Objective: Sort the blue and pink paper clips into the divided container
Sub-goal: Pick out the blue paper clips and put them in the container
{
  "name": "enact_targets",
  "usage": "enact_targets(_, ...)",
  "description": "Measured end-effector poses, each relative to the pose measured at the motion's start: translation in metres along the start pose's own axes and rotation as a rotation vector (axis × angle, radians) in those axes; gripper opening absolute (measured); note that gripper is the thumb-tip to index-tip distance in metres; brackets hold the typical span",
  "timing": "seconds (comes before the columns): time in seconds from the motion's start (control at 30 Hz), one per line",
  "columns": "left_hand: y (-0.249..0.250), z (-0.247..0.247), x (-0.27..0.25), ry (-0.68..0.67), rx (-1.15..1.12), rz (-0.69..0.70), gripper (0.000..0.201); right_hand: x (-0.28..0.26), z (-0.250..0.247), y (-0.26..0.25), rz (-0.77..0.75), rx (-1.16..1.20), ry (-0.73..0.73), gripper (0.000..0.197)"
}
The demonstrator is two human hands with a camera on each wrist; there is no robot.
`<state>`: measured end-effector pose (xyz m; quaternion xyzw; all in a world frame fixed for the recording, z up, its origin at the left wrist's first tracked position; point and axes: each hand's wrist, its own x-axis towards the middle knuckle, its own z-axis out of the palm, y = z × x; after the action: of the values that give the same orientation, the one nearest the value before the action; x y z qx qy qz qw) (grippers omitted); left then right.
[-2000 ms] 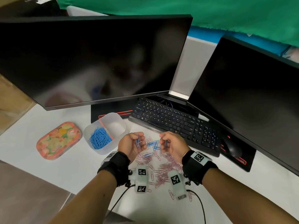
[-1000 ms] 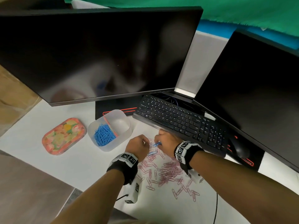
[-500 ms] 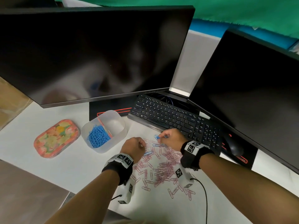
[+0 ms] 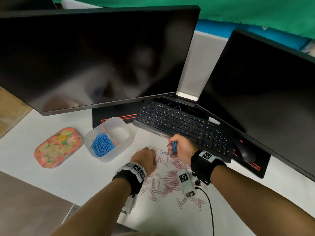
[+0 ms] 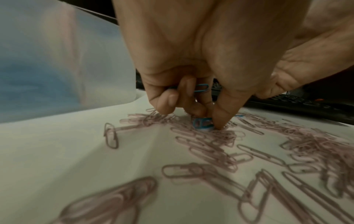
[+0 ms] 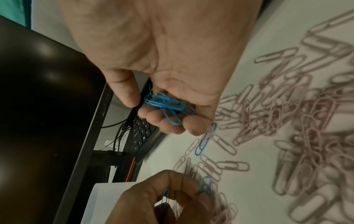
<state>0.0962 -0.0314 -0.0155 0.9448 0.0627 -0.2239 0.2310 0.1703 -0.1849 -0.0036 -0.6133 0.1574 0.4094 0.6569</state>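
Pink paper clips [image 4: 168, 181] lie scattered on the white desk in front of the keyboard, with a loose blue clip [image 4: 164, 152] among them. My right hand [image 4: 179, 148] is raised a little and grips a bunch of blue clips [image 6: 168, 106] in its curled fingers. My left hand [image 4: 144, 159] is down on the pile, holding blue clips [image 5: 201, 88] in curled fingers while its fingertips pinch another blue clip [image 5: 203, 124] on the desk. The translucent divided container [image 4: 109, 138] stands to the left, with blue clips [image 4: 102, 145] in its left compartment and nothing in the right one.
A black keyboard [image 4: 184, 126] lies just behind the hands, with a mouse [image 4: 245, 153] at its right end. Two dark monitors [image 4: 95, 57] stand behind. A floral lid [image 4: 58, 147] lies left of the container. A cable [image 4: 210, 210] trails from the right wrist.
My right hand has lifted off the desk and turned, showing the bunch of blue clips it grips. My left hand has stayed low on the pile, picking at a blue clip.
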Motion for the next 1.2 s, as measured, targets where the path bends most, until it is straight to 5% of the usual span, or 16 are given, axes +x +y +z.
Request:
enact_targets(0.1,-0.006,-0.002,-0.001,0.042,-0.140,-0.074,0.006,0.004,-0.001,0.001,-0.046,-0.144,0.046,0.031)
enact_targets(0.3,-0.019,-0.013,-0.004,0.159,-0.606,-0.211,0.015,0.002,0.003,0.007,-0.378,-1.266,0.198,0.009)
enact_targets(0.47,-0.025,-0.018,-0.005,0.138,-0.874,-0.189,0.023,0.002,0.014,0.010,-0.433,-1.623,0.157,0.017)
enact_targets(0.6,-0.022,-0.020,-0.008,0.130,-0.925,-0.192,0.008,0.005,0.020,0.008,-0.417,-1.734,0.106,0.014)
enact_targets(0.93,-0.023,-0.025,-0.009,0.198,-1.015,-0.239,0.010,0.005,0.023,0.013,-0.479,-1.603,-0.023,0.029)
enact_targets(1.2,-0.024,-0.028,-0.014,0.173,-1.076,-0.298,0.019,0.009,0.018,0.014,-0.277,-1.400,0.035,0.027)
